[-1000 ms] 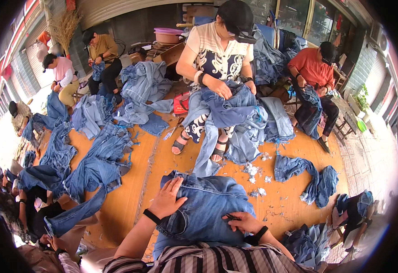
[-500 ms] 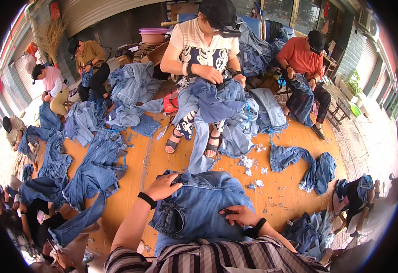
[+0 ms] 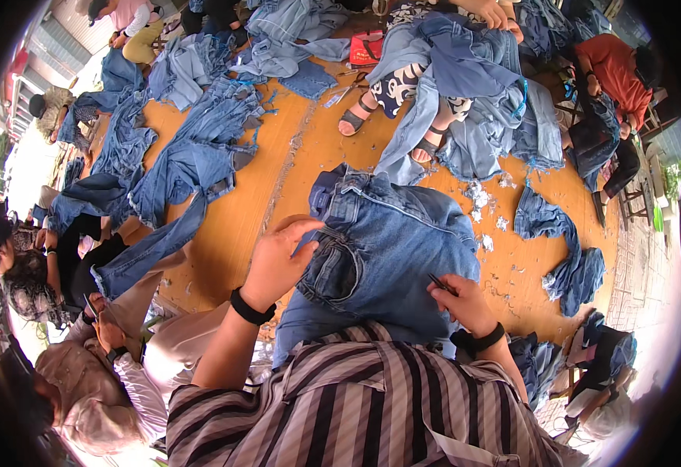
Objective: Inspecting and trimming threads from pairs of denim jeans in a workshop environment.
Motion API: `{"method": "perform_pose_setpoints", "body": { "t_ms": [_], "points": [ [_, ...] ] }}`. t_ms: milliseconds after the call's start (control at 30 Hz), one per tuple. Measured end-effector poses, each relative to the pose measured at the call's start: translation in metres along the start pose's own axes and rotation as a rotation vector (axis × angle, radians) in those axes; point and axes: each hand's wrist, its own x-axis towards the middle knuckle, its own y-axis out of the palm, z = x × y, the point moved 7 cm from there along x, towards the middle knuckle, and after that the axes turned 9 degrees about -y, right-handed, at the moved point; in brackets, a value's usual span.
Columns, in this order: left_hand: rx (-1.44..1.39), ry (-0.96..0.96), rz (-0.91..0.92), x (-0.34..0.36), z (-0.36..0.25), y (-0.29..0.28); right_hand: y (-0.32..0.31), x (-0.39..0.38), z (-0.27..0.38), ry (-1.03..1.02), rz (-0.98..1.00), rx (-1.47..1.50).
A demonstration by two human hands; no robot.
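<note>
Folded blue jeans [image 3: 406,241] lie over my lap, a curved pocket opening showing on their left part. My left hand [image 3: 278,261] is at the jeans' left edge beside that pocket, its fingers stretched out and thumb apart, gripping nothing. Whether its fingertips touch the cloth I cannot tell. Over the right part of the jeans, my right hand [image 3: 465,303] is closed around a small dark pointed tool [image 3: 440,283]. The tool's tip points up and left; its exact kind is too small to make out. Each wrist wears a black band.
Across from me sits a person with denim [image 3: 465,70] on their lap. Denim garments [image 3: 192,156] lie along the left of the orange board floor [image 3: 224,257]; another crumpled denim piece [image 3: 546,218] lies right, near pale lint scraps [image 3: 478,198]. Other people work at both sides.
The view has tipped downward and turned. My left hand has come off the jeans' upper left edge to beside the pocket. My right hand still holds the dark tool.
</note>
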Motion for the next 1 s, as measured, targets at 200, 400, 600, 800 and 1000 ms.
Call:
{"method": "perform_pose_setpoints", "body": {
  "t_ms": [200, 400, 600, 800, 1000],
  "points": [
    [-0.063, -0.066, 0.152, -0.054, -0.018, 0.022, 0.048, 0.026, 0.103, -0.604, 0.076, -0.366],
    [-0.202, -0.168, 0.307, -0.063, -0.032, 0.043, 0.096, 0.078, 0.11, -0.523, 0.011, -0.598],
    [-0.119, -0.054, 0.265, -0.077, -0.042, 0.052, 0.108, 0.093, 0.102, -0.449, 0.059, -0.715],
    [-0.226, -0.134, 0.061, -0.06, -0.033, 0.052, 0.1, 0.082, 0.121, -0.575, -0.05, -0.477],
    [0.002, -0.11, 0.725, -0.044, -0.037, 0.089, 0.095, 0.067, 0.136, -0.66, -0.075, -0.333]
  ]
}}
